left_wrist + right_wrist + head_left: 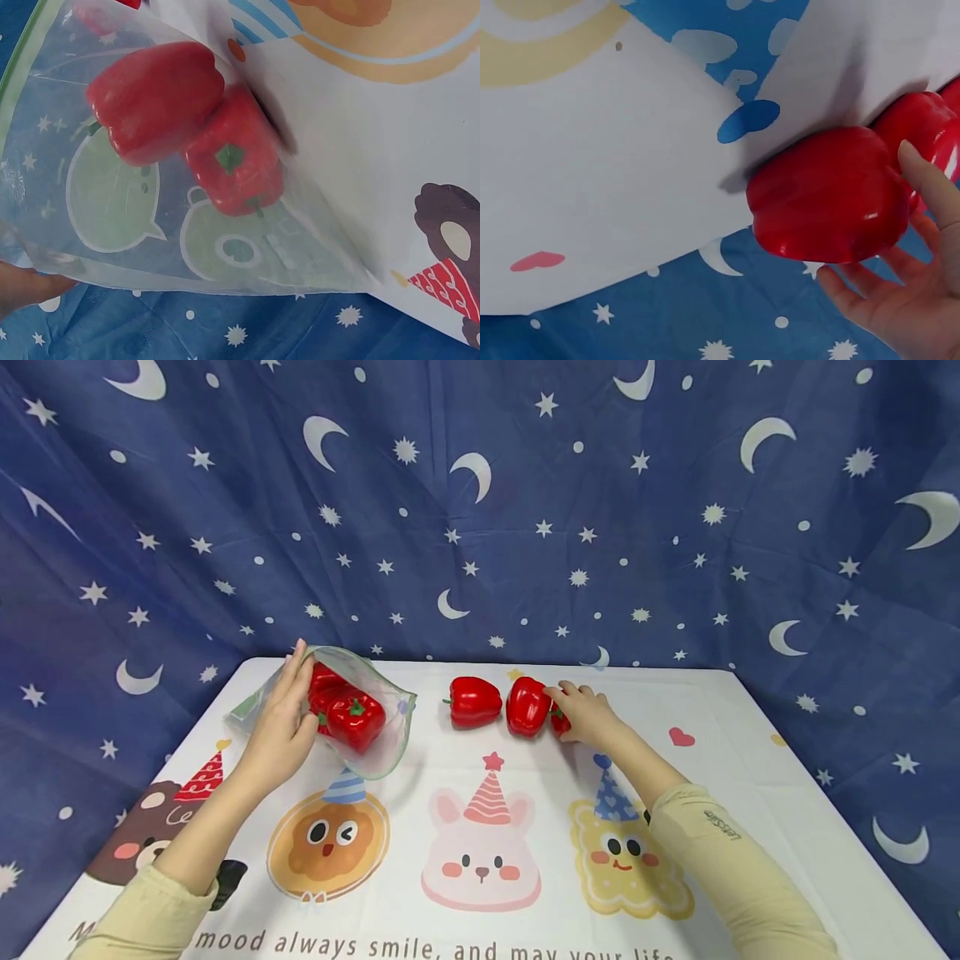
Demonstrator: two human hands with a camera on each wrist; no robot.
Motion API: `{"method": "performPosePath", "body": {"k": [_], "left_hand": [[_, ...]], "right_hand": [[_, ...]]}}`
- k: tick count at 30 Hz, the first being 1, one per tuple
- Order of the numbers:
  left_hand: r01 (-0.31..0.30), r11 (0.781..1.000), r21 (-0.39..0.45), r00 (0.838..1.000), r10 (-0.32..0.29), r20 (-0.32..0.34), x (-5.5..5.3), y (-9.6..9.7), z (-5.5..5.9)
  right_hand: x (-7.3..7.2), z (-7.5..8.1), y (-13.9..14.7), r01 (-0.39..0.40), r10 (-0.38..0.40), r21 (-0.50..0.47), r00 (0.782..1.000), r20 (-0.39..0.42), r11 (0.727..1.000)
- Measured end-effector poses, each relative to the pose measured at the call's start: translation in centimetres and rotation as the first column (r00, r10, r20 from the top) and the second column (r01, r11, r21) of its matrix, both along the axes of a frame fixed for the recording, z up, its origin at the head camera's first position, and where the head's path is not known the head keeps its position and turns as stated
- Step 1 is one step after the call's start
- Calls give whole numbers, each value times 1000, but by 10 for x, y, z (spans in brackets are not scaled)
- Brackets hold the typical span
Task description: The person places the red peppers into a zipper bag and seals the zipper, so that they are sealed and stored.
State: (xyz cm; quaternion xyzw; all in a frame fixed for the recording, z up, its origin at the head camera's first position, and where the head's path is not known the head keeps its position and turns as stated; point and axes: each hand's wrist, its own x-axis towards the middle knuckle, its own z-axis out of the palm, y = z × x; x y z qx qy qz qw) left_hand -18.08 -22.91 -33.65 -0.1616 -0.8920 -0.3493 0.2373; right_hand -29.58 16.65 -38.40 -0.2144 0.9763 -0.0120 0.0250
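Note:
A clear zip bag (pixel 390 739) with a green edge leans open at the left, with red bell peppers (pixel 357 720) inside it. My left hand (pixel 281 739) holds the bag by its side near the mouth. In the left wrist view, two peppers (pixel 157 101) show through the plastic, and only a bit of the hand (pixel 30 289) appears. My right hand (pixel 587 714) grips the rightmost loose bell pepper (pixel 829 195), its thumb on one side and fingers curled at the other. The head view mostly hides this pepper behind the hand.
Two more red bell peppers, one in the middle (pixel 528 707) and one farther left (pixel 476 702), lie in a row beside the right hand. The white tablecloth (pixel 405 827) has cartoon prints. Behind the table's back edge hangs a blue curtain (pixel 517 610) with moons and stars.

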Motion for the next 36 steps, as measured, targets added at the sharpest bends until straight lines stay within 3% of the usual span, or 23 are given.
{"method": "performPosePath", "body": {"k": [9,21,36], "left_hand": [[4,1000,0,1000,-4,1,0,0,1],[22,1000,11,1000,-22,13,1,1,2],[21,999,-43,1000,-20,23,0,-2,1]], "right_hand": [[-5,-5,6,-4,4,2,996,-88,1000],[-1,0,17,5,-6,-28,998,-61,1000],[1,11,20,59,-67,-187,997,-38,981]]}}
